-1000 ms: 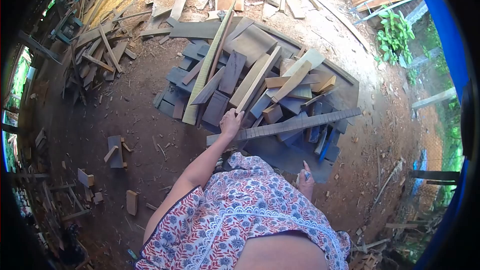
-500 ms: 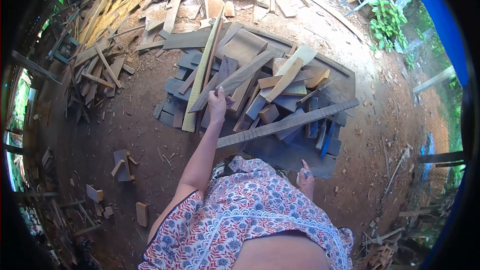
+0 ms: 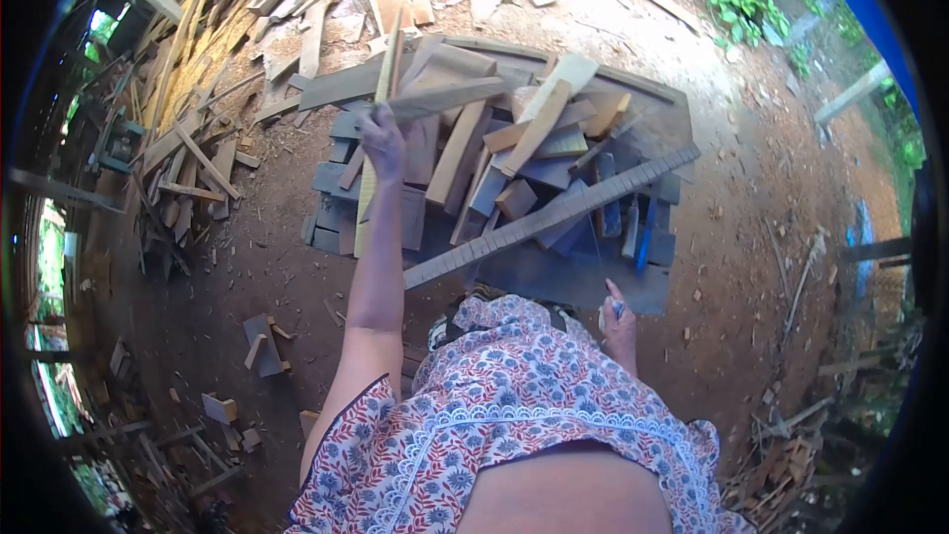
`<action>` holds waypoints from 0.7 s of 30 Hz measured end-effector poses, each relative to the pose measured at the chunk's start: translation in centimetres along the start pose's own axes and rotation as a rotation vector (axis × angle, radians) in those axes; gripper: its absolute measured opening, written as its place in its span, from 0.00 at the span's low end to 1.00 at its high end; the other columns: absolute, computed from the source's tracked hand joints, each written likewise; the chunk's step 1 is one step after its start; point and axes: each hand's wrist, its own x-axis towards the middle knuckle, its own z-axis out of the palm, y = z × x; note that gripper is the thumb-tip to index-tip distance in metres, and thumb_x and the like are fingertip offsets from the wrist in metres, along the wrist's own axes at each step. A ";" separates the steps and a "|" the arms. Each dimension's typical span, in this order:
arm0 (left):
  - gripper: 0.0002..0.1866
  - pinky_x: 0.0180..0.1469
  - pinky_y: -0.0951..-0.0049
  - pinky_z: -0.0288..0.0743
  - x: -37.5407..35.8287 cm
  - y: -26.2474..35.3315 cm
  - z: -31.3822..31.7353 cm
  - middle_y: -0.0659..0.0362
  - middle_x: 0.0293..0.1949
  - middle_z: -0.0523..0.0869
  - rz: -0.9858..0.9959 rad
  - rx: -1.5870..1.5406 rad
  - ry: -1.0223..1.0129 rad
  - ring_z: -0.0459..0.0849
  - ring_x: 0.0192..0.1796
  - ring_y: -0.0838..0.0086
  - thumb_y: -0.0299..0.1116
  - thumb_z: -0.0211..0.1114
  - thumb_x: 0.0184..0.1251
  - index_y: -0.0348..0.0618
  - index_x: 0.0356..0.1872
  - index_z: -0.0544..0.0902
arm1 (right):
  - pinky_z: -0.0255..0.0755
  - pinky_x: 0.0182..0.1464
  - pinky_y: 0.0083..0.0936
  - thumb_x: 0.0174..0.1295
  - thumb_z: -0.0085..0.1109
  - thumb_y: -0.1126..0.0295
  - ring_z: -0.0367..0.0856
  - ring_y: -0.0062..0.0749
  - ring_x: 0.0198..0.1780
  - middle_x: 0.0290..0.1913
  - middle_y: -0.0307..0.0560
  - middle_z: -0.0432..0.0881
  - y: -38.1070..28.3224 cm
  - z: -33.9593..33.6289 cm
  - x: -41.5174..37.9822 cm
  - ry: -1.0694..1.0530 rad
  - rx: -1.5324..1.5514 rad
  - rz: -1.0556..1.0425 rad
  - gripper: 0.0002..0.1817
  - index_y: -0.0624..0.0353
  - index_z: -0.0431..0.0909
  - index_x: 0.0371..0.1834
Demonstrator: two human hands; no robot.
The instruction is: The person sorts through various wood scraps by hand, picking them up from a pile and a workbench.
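Observation:
My left hand reaches forward over the pile, fingers closed round the near end of a grey-brown wooden plank. The plank lies nearly level across the view, above other pieces. Beneath that hand runs a long pale yellow wooden strip. My right hand is low beside my patterned dress, its index finger stretched out and the other fingers curled. A small pale-blue thing shows in its grip, too small to name. Ahead of me, a long strip with dark cross lines slants over the work surface.
Several wood blocks and boards are heaped on a low dark surface. A blue-handled tool lies at its right. Scrap wood is piled at left, and loose blocks lie on the dirt floor.
My left hand has moved forward and slightly left with the plank, which has swung from a steep slant to nearly level. My right hand remains beside the dress. The view has shifted slightly.

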 end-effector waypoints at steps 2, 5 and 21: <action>0.21 0.29 0.65 0.81 0.8 7.2 -3.8 0.46 0.34 0.79 -0.069 -0.165 -0.136 0.83 0.28 0.61 0.47 0.51 0.72 0.33 0.41 0.70 | 0.69 0.42 0.20 0.69 0.50 0.61 0.70 0.18 0.35 0.36 0.38 0.78 1.7 -1.5 0.8 0.022 0.066 0.006 0.21 0.55 0.71 0.63; 0.24 0.21 0.77 0.82 2.8 8.1 -7.0 0.48 0.33 0.77 0.072 -0.228 -0.003 0.83 0.28 0.69 0.50 0.50 0.71 0.32 0.42 0.70 | 0.67 0.35 0.17 0.69 0.50 0.61 0.66 0.14 0.31 0.29 0.33 0.72 1.4 -4.5 1.6 0.035 0.187 0.003 0.21 0.54 0.71 0.64; 0.17 0.15 0.80 0.75 -10.8 25.2 -6.3 0.55 0.29 0.78 -0.212 -0.143 -0.070 0.80 0.20 0.75 0.45 0.49 0.72 0.38 0.43 0.71 | 0.66 0.35 0.16 0.69 0.51 0.59 0.65 0.14 0.31 0.32 0.32 0.73 -1.7 -13.4 12.4 -0.183 0.117 -0.212 0.22 0.55 0.71 0.63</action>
